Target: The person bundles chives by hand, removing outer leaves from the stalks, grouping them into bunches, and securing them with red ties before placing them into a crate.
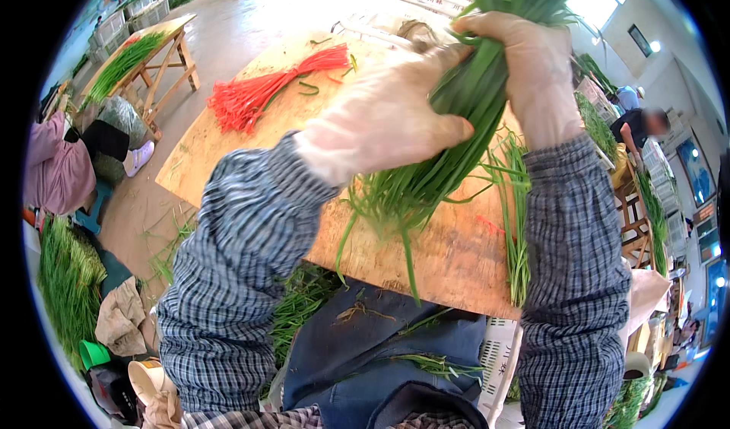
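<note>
A thick bunch of long green leaves, like garlic chives, is held up over the wooden table, its loose ends hanging down toward the board. My left hand, in a pale glove, wraps round the middle of the bunch with the thumb across its front. Higher up, my right hand, gloved too, grips the same bunch from the right. Beside my right sleeve a few leaves lie along the table's right edge. A bundle of red ties rests at the far left of the table.
A white crate stands below the table's near right edge. Heaps of green leaves lie at left, near a seated person. Another wooden table holds more leaves at far left. A co-worker is at far right.
</note>
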A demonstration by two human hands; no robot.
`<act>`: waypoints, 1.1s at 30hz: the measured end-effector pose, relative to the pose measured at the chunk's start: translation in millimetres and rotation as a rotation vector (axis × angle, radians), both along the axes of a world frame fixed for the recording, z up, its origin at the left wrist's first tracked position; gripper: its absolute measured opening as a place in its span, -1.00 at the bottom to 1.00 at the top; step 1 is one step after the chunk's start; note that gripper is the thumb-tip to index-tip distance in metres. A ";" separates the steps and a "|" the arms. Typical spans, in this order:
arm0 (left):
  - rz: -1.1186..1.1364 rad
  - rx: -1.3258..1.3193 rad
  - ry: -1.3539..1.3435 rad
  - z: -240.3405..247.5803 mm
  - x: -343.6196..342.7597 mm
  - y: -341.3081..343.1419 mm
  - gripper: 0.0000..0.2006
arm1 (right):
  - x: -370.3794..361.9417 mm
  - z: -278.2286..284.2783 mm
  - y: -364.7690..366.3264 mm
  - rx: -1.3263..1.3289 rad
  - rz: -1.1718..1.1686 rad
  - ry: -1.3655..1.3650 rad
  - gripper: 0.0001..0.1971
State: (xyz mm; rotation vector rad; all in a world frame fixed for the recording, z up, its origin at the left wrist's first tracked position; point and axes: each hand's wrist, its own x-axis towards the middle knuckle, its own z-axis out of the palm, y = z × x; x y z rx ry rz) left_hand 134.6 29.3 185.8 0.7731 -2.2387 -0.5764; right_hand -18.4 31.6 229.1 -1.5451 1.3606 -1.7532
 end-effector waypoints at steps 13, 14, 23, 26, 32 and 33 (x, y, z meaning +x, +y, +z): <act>0.108 -0.071 0.376 -142.3 76.0 44.3 -0.67 | -15.3 3.0 -17.3 -0.034 -0.320 0.178 -0.75; 0.047 -0.038 0.363 -145.3 63.2 45.9 -0.65 | -13.2 -2.8 -18.5 -0.045 -0.353 0.164 -0.77; 0.104 -0.165 -0.087 -170.9 -5.6 9.2 -0.54 | -3.5 -13.6 -24.0 -0.031 -0.397 0.218 -0.73; 0.104 -0.166 0.115 -176.0 -5.9 2.5 -0.54 | -6.0 -14.8 -23.7 -0.034 -0.389 0.136 -0.73; 0.104 -0.039 -0.297 -173.1 -20.6 -7.2 -0.57 | -14.6 -19.6 -27.7 -0.027 -0.408 0.178 -0.72; 0.124 -0.029 -0.303 -173.6 -21.4 -6.1 -0.60 | -11.6 -22.1 -28.5 -0.041 -0.402 0.166 -0.71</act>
